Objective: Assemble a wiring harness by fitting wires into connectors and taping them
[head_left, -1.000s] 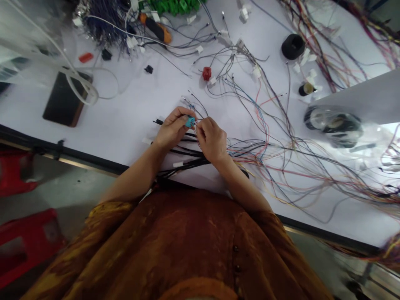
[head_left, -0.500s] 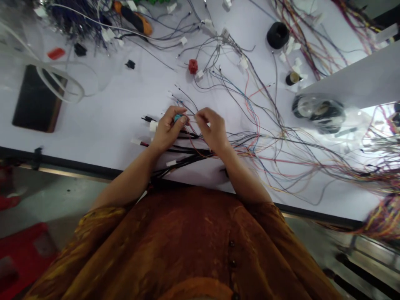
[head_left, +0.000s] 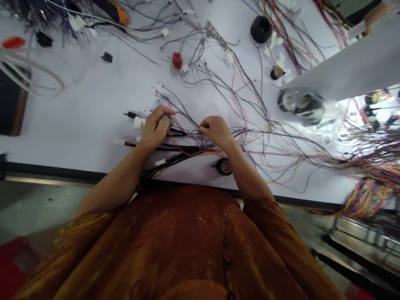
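Observation:
My left hand (head_left: 156,130) is closed on a small blue connector (head_left: 170,121), mostly covered by the fingers, with thin coloured wires coming out of it. To its right, my right hand (head_left: 216,131) pinches dark thin wires (head_left: 188,116) whose loose ends fan out beyond the left hand. A white connector (head_left: 138,122) and a black plug (head_left: 132,114) lie just left of the left hand. Under both hands run black sleeved cables (head_left: 179,148), one ending in a white connector (head_left: 161,162). A roll of black tape (head_left: 224,166) rests below the right wrist.
Farther back are a red connector (head_left: 177,60), a black ring (head_left: 261,29) and an orange-black tool handle (head_left: 116,11). Bagged rolls (head_left: 301,105) stand beside a grey panel (head_left: 346,58). A wire bundle (head_left: 371,196) hangs at the right table edge. A dark flat device (head_left: 12,100) lies left.
My right hand has moved away from the left hand, along the wires and slightly toward me. The left hand keeps the blue connector. The camera view has shifted, and the tape roll now shows fully.

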{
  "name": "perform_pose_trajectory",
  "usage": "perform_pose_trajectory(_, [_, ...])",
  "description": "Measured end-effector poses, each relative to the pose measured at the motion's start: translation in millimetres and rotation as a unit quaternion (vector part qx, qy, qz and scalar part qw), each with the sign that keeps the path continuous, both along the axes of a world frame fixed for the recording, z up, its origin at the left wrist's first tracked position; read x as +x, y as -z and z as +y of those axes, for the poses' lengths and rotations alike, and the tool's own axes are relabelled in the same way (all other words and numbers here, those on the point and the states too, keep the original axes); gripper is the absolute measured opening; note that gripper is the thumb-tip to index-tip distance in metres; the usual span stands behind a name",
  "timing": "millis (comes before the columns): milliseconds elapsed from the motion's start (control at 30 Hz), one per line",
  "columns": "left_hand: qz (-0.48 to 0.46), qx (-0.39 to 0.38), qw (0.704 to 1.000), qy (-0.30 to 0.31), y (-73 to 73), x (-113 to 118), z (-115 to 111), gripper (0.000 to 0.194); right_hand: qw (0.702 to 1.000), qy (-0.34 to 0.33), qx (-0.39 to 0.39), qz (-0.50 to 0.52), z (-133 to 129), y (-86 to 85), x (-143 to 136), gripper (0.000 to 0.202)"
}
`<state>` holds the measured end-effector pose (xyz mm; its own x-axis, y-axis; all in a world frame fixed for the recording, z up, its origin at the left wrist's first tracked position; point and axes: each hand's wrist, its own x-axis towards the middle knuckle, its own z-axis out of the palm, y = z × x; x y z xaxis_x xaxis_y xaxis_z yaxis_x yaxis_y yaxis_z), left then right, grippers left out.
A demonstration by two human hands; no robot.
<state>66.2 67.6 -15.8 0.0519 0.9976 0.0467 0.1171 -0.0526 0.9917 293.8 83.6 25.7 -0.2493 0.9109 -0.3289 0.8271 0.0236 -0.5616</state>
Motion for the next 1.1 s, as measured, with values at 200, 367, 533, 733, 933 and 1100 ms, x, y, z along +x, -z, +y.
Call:
perform_pose_trajectory(200, [0.012,0.005,1.0,0.013,0.9,1,0,0.012,0.992,0.055,-0.043,0.107,2,7.8,10,0.013])
perform_pose_trajectory(367, [0.021,-0.002,1.0,0.011,1.6,0,0,0.013,0.982,0.146,0.019,0.119,-1,17.0,7,0.006])
perform_pose_trajectory(533, [0.012,-0.014,1.0,0.013,2.3,0,0,0.011,0.954,0.256,0.158,-0.011,1,25.3,10,0.014])
perform_pose_trajectory(733, [0.001,-0.021,1.0,0.009,1.8,1,-1,0.012,0.971,0.15,0.183,-0.035,6,17.9,1,0.007])
perform_pose_trajectory(933, [-0.003,-0.045,0.999,0.001,-4.8,2,-1,0.016,0.989,-0.033,0.115,-0.086,10,-1.7,-34,0.018])
perform_pose_trajectory(1100, [-0.014,-0.07,0.997,-0.001,-6.9,1,0,0.017,0.992,0.033,0.091,-0.076,20,-2.6,-37,0.026])
